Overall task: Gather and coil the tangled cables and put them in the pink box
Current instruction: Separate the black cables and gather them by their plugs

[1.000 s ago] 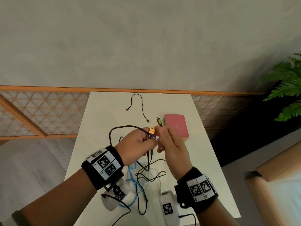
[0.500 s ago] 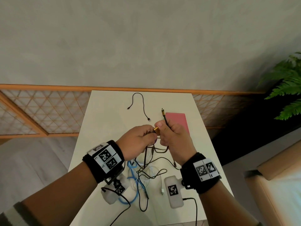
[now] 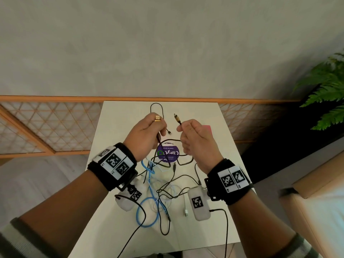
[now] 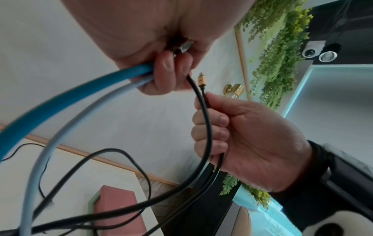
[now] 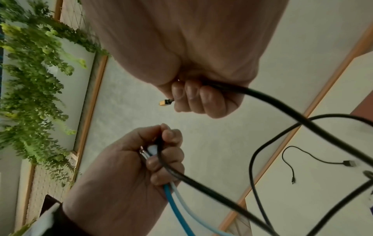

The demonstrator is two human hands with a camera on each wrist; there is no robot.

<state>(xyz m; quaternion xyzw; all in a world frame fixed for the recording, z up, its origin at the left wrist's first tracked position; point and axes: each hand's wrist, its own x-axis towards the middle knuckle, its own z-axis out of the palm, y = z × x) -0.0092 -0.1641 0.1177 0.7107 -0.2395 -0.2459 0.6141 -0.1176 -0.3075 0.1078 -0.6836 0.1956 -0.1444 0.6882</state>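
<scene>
My left hand is raised over the white table and grips a bundle of cable ends: a gold-tipped black cable, a blue cable and a pale one. My right hand, a short gap to its right, holds a thin black cable with a gold plug sticking up. Both cables hang into the tangle of black, blue and white cables on the table. The pink box is mostly hidden behind my right hand; the left wrist view shows the pink box by the table's right edge.
A short loose black cable lies at the far end of the table. A round purple label sits under the cables. A white plug end lies near the front. A wooden lattice rail runs behind, with a fern at right.
My hands, pressed together at the plugs before, have drawn apart and moved farther over the table, each keeping its own cable end. The purple label has come into view.
</scene>
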